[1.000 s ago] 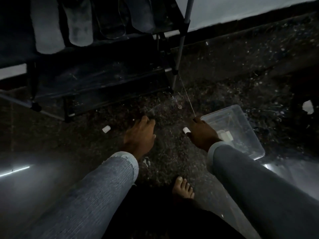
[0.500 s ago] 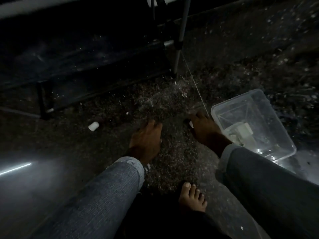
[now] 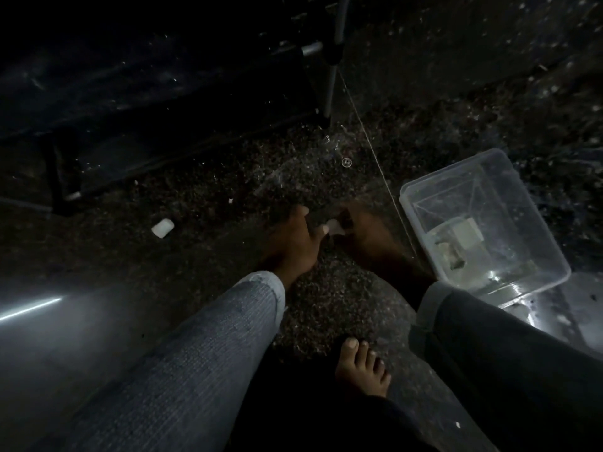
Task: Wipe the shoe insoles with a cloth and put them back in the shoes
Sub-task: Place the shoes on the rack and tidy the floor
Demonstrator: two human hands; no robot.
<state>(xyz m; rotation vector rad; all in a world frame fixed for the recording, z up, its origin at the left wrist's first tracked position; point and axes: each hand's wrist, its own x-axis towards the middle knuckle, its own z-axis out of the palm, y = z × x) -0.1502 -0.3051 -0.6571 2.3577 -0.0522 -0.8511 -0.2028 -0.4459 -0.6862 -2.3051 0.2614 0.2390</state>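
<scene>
Both hands meet over small white piece (image 3: 333,226) on floor; left hand (image 3: 293,243) and right hand (image 3: 365,236) fingers curled on it (dim, blurred).

Dim room, speckled stone floor

A dark speckled floor (image 3: 326,298) fills the view. A black rack (image 3: 163,93) with a metal upright pole (image 3: 332,79) stands at the top left, and a bright streak of light (image 3: 31,308) crosses the left edge.
</scene>
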